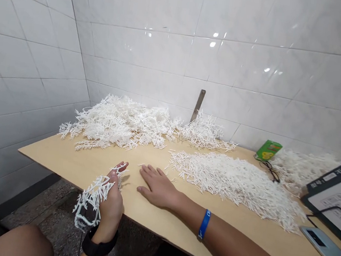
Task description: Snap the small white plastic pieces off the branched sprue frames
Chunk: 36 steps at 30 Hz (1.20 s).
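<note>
My left hand, with a black band at its wrist, is closed at the table's front edge. Held in it is a bunch of white branched plastic strands, which hangs past the thumb and over the edge. The fingers behind the bunch are partly hidden. My right hand lies palm down on the tan tabletop, fingers apart, with nothing seen in it. A few loose white sticks lie near its fingertips. Just right of it spreads a pile of short white sticks.
A heap of white branched strands covers the back left, and a smaller heap sits by a metal bracket. On the right are a green box, black cable, another white pile, a printed panel and a flat grey device.
</note>
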Each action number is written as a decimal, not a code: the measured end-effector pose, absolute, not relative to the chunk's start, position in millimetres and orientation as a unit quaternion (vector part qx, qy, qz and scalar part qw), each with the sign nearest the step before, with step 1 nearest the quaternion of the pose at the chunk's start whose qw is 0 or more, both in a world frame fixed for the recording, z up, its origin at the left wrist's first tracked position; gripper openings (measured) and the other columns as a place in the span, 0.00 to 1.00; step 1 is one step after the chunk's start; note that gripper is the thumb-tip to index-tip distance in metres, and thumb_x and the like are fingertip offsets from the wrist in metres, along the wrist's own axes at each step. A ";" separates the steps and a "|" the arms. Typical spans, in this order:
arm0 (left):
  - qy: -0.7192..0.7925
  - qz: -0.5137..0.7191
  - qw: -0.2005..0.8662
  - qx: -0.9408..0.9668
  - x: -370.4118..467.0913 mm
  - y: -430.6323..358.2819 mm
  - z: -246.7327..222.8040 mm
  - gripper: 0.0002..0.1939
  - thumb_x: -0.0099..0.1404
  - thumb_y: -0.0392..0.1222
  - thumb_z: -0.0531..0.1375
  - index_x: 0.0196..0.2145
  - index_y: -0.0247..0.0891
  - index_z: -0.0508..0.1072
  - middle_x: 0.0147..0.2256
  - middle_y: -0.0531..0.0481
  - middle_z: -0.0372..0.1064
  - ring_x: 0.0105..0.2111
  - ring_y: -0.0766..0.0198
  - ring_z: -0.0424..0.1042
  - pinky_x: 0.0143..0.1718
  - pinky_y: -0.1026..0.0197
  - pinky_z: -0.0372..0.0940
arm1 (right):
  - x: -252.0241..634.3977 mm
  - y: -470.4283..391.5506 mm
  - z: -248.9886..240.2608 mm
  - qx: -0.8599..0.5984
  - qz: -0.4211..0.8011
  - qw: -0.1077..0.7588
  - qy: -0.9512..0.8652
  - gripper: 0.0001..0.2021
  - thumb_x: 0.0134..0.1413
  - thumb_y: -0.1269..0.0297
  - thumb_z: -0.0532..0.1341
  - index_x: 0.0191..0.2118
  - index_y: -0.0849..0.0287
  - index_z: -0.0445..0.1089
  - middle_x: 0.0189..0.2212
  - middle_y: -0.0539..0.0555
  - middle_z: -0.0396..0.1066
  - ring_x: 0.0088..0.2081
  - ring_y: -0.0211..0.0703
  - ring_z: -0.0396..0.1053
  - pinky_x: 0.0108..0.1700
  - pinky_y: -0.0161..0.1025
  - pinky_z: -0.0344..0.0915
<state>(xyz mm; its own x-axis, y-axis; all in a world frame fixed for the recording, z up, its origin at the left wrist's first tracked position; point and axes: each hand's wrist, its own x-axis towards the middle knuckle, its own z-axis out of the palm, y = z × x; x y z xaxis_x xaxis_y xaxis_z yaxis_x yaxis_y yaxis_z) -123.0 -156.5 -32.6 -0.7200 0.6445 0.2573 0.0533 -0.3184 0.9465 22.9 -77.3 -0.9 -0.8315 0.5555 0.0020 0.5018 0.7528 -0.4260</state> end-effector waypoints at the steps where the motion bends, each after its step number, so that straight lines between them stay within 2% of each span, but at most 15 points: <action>1: 0.544 0.752 0.202 0.312 -123.2 -155.7 -32.5 0.25 0.70 0.58 0.50 0.46 0.38 0.76 0.53 0.43 0.73 0.59 0.54 0.67 0.63 0.53 0.57 | 24.6 -73.7 -2.6 -0.317 0.209 0.070 -0.922 0.36 0.67 0.46 0.47 0.71 0.64 0.44 0.71 0.60 0.37 0.72 0.54 0.35 0.70 0.54 0.34; 4: 0.523 0.770 0.216 0.294 -124.4 -154.3 -33.0 0.23 0.69 0.57 0.53 0.44 0.36 0.77 0.50 0.42 0.75 0.55 0.55 0.70 0.61 0.53 0.60 | 29.7 -68.8 -5.9 -0.410 0.201 0.088 -0.885 0.37 0.66 0.47 0.48 0.70 0.71 0.45 0.71 0.65 0.39 0.72 0.57 0.36 0.70 0.54 0.34; 6: 0.513 0.779 0.219 0.285 -125.0 -154.2 -33.0 0.23 0.68 0.56 0.54 0.43 0.35 0.77 0.49 0.41 0.76 0.54 0.55 0.71 0.60 0.53 0.61 | 31.6 -70.7 -5.6 -0.419 0.185 0.109 -0.882 0.36 0.67 0.50 0.48 0.70 0.73 0.46 0.71 0.66 0.40 0.71 0.57 0.36 0.70 0.53 0.35; 9: 0.511 0.778 0.222 0.290 -124.8 -153.9 -32.7 0.22 0.68 0.56 0.54 0.42 0.35 0.77 0.48 0.42 0.76 0.53 0.55 0.72 0.60 0.52 0.62 | 29.7 -75.3 -2.3 -0.324 0.165 0.137 -0.922 0.33 0.67 0.51 0.48 0.71 0.65 0.47 0.71 0.60 0.38 0.72 0.53 0.34 0.71 0.51 0.36; 11: 0.518 0.766 0.228 0.305 -124.6 -153.2 -32.8 0.22 0.67 0.57 0.54 0.42 0.36 0.77 0.48 0.42 0.76 0.53 0.54 0.72 0.59 0.52 0.62 | 24.3 -75.4 0.0 -0.255 0.168 0.121 -0.945 0.33 0.67 0.49 0.47 0.71 0.60 0.46 0.72 0.56 0.36 0.72 0.52 0.33 0.71 0.52 0.35; 14: 0.530 0.750 0.234 0.320 -124.7 -152.3 -33.6 0.23 0.67 0.58 0.54 0.43 0.37 0.77 0.49 0.42 0.76 0.53 0.55 0.72 0.60 0.53 0.62 | 11.6 -70.8 0.4 -0.242 0.177 0.071 -0.951 0.35 0.67 0.46 0.46 0.71 0.62 0.45 0.72 0.58 0.36 0.72 0.53 0.34 0.70 0.53 0.36; 21: 0.563 0.710 0.243 0.346 -125.3 -156.4 -28.4 0.23 0.69 0.58 0.51 0.42 0.39 0.79 0.50 0.44 0.75 0.53 0.55 0.71 0.58 0.54 0.62 | -0.8 -62.0 -7.6 -0.485 0.106 0.085 -0.864 0.39 0.66 0.47 0.44 0.69 0.79 0.46 0.70 0.71 0.40 0.72 0.59 0.34 0.69 0.55 0.23; 24: 0.574 0.685 0.257 0.368 -125.3 -158.5 -25.0 0.23 0.69 0.57 0.51 0.40 0.39 0.79 0.49 0.44 0.76 0.51 0.54 0.73 0.56 0.53 0.63 | 8.7 -51.6 -9.2 -0.547 0.095 0.085 -0.827 0.38 0.66 0.50 0.46 0.68 0.80 0.48 0.69 0.74 0.41 0.71 0.63 0.34 0.69 0.56 0.25; 27: 0.576 0.661 0.262 0.403 -125.4 -160.4 -22.2 0.22 0.69 0.55 0.51 0.39 0.39 0.80 0.47 0.44 0.77 0.51 0.54 0.72 0.59 0.52 0.60 | 17.8 -42.3 -9.4 -0.564 0.092 0.095 -0.815 0.36 0.65 0.53 0.49 0.67 0.81 0.51 0.68 0.76 0.43 0.71 0.66 0.36 0.68 0.59 0.28; 30: 0.582 0.636 0.263 0.434 -124.7 -163.1 -18.9 0.21 0.68 0.54 0.52 0.35 0.40 0.81 0.44 0.45 0.79 0.50 0.54 0.73 0.59 0.53 0.58 | 20.7 -43.4 -8.2 -0.522 0.084 0.178 -0.830 0.32 0.65 0.58 0.50 0.67 0.77 0.54 0.69 0.71 0.44 0.71 0.64 0.35 0.69 0.60 0.28; 31: 0.584 0.629 0.261 0.441 -124.3 -164.0 -17.7 0.21 0.68 0.54 0.53 0.34 0.40 0.81 0.42 0.45 0.79 0.48 0.54 0.73 0.58 0.53 0.59 | 20.0 -46.5 -7.5 -0.488 0.093 0.227 -0.838 0.29 0.65 0.60 0.49 0.66 0.74 0.55 0.69 0.68 0.46 0.71 0.61 0.37 0.69 0.59 0.31; 33: 0.585 0.619 0.260 0.455 -123.0 -165.4 -15.2 0.20 0.67 0.54 0.54 0.30 0.40 0.80 0.38 0.45 0.80 0.45 0.54 0.75 0.56 0.53 0.61 | 16.8 -55.2 -6.3 -0.399 0.157 0.315 -0.847 0.25 0.67 0.62 0.47 0.64 0.66 0.61 0.66 0.62 0.56 0.69 0.54 0.48 0.69 0.55 0.42; 36: 0.585 0.611 0.262 0.465 -120.3 -166.7 -11.5 0.18 0.66 0.53 0.56 0.28 0.41 0.79 0.34 0.46 0.79 0.40 0.54 0.77 0.52 0.53 0.65 | 10.2 -68.7 -5.7 -0.271 0.327 0.363 -0.829 0.21 0.68 0.57 0.48 0.57 0.60 0.69 0.55 0.61 0.71 0.57 0.49 0.67 0.60 0.48 0.62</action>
